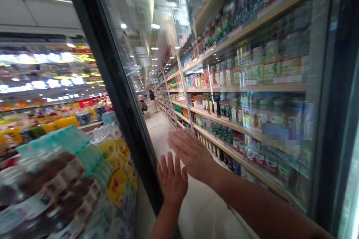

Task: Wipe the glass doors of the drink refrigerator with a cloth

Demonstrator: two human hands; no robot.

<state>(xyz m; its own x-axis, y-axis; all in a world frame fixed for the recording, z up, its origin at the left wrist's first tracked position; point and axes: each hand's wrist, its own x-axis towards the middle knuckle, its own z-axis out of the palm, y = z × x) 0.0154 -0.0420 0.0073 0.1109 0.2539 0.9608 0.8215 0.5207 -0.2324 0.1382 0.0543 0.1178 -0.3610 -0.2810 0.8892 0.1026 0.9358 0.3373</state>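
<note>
Both hands lie flat on the glass door (174, 18) of a shop chiller. L hand (171, 181) sits low, near the black door frame (120, 97); palm to the pane, fingers spread wide & pointing up, holding nothing. R hand (192, 155) is just above & right of it; also wide open, fingers pointing left, nothing in it. The two are v. close; can't tell if they touch.

Writing: no brand legible anywhere; labels smeared by blur & glare. White/red price strips (269, 5) run along the shelf edges, unreadable; one patch (283, 133) on a shelf edge is pixelated. Lit yellow/white signs (42, 58) overhead at left, also unreadable.

Containers, thru the glass on wooden shelves (280, 87):
- bottles w/ pale labels printed green (270, 68);
- orange-ish bottles w/ white labels (221, 76);
- clear bottles w/ light caps (263, 114) one row down;
- small dark-green bottles (221, 131) below those;
- dark bottles w/ red & white labels (262, 158) lowest.

Left of the frame are shrink-wrapped packs: dark-brown drink bottles w/ white labels (56, 179) nearest; teal packs (70, 142) behind; yellow packs (117, 171) beside the frame. Far down the aisle is a person (143, 105), tiny.
</note>
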